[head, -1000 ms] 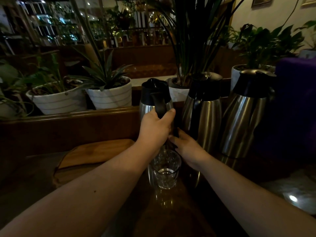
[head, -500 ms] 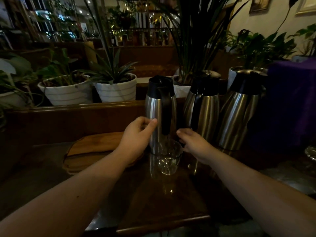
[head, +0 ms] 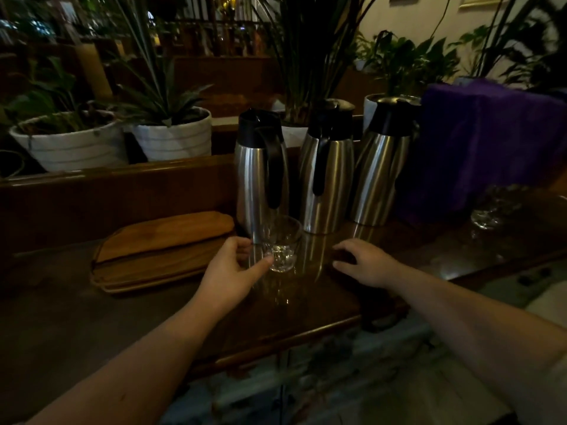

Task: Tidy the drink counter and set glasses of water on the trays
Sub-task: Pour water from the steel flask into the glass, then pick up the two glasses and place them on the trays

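Note:
A small clear glass point(head: 282, 246) with a little water stands on the dark wooden counter point(head: 306, 305), just in front of the leftmost steel jug point(head: 260, 176). My left hand point(head: 233, 271) is open at the glass's left side, thumb tip touching or nearly touching its wall, fingers curved behind. My right hand point(head: 365, 262) hovers open to the right of the glass, apart from it, holding nothing. Stacked wooden trays point(head: 159, 250) lie to the left of the glass.
Two more steel jugs point(head: 328, 170) point(head: 383, 161) stand in a row at the back. A purple cloth-covered box point(head: 487, 142) and another glass point(head: 491, 207) sit at right. White plant pots point(head: 171, 139) line the ledge behind. The counter's front edge runs below my hands.
My left hand let go of the leftmost jug's handle and dropped beside the glass. My right hand drew back from the jug's base. The jug now stands upright behind the glass.

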